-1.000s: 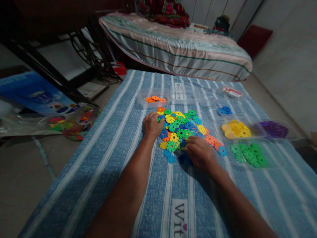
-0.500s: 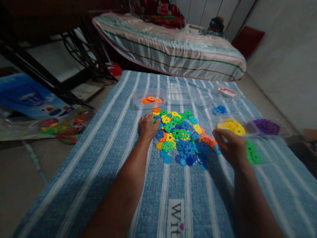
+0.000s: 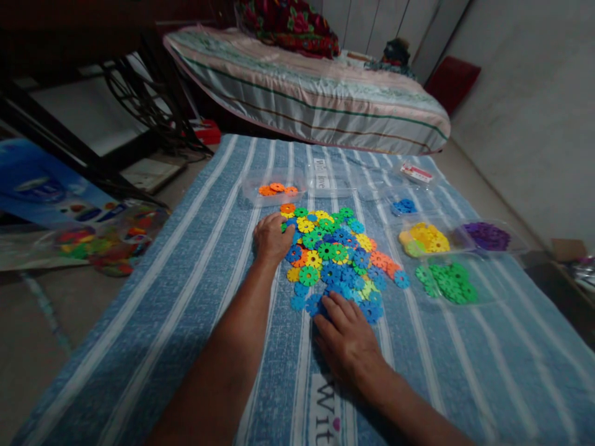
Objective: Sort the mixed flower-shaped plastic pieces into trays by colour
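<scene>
A loose pile of flower-shaped plastic discs [image 3: 332, 251] in blue, green, yellow and orange lies mid-table. My left hand [image 3: 273, 238] rests at the pile's left edge, fingers bent and thumb apart, touching the outer discs. At the near edge, my right hand [image 3: 348, 331] lies palm down with fingers stretched over blue discs [image 3: 313, 305]; anything under its fingertips is hidden. To the right, sorted discs sit in clear boxes: yellow discs [image 3: 430, 237], green discs [image 3: 453, 282], purple discs [image 3: 486, 235] and blue discs [image 3: 403, 206]. Orange discs [image 3: 276, 188] sit in a clear box at the back left.
A striped blue cloth [image 3: 195, 248] covers the table. Behind it stands a bed [image 3: 316, 93]. A small red and white packet [image 3: 417, 173] lies at the back right. Left of the table are a blue box [image 3: 51, 186] and a bag of colourful pieces [image 3: 125, 241].
My right hand has moved left and nearer, from beside the yellow discs' box to the pile's near edge. A pale yellow-green disc now shows in that box. The left hand stays put.
</scene>
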Tool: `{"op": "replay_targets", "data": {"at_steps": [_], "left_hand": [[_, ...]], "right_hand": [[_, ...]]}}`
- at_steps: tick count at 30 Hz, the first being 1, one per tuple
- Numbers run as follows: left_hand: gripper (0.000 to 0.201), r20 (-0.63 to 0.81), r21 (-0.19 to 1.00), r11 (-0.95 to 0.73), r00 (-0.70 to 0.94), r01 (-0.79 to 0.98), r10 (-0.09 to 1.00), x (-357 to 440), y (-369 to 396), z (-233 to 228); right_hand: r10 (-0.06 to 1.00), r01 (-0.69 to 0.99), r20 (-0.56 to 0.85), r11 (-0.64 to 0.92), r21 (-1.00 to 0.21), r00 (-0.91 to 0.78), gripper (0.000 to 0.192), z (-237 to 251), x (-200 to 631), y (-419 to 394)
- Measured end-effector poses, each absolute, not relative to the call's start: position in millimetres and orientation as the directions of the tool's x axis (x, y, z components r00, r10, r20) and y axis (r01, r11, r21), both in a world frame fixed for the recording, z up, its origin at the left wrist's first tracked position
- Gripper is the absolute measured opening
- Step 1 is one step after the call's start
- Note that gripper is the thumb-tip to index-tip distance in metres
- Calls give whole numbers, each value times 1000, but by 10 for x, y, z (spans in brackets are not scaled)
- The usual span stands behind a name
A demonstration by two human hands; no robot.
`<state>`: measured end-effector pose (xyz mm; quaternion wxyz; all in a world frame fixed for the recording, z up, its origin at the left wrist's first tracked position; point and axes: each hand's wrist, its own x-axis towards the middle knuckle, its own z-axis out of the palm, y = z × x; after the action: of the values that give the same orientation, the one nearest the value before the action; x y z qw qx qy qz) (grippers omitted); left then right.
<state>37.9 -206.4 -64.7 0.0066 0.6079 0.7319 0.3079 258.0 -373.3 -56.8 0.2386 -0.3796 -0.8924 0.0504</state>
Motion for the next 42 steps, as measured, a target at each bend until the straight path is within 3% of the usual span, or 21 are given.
{"op": "replay_targets", "data": {"at_steps": [4,7,12,22,27,30,34,42], "left_hand": [[18,357,468,86,-278,879,892,387,-2061,-651],[17,363,472,82,-279,878,889,385,-2058,-660],[17,364,470,69,-265,880,893,380,-2058,-656],[17,374,477,61,-265,877,889,380,-2056,-664],[18,363,485,64,-267,872,893,376,-2060,-659],[18,361,489,65,-269,870,893,378,-2063,-658],[16,369,485,67,-273,872,888,385,-2067,-653],[18,346,480,75,-267,874,900,383,-2063,-629]], "right_hand": [[638,566,510,763,-313,-577,21,-583,2687,-3621],[702,691,557,664,-285,-445,20,-598,2898,-3427],[844,867,426,447,-221,-327,20,-666,3257,-3200],[816,831,387,525,-183,-430,26,-658,3088,-3306],[775,762,418,599,-247,-475,24,-641,3116,-3273],[808,803,443,533,-268,-389,23,-667,3234,-3195],[867,873,374,431,-230,-329,25,-698,3331,-3127],[878,863,311,443,-242,-364,25,-687,3309,-3112]]}}
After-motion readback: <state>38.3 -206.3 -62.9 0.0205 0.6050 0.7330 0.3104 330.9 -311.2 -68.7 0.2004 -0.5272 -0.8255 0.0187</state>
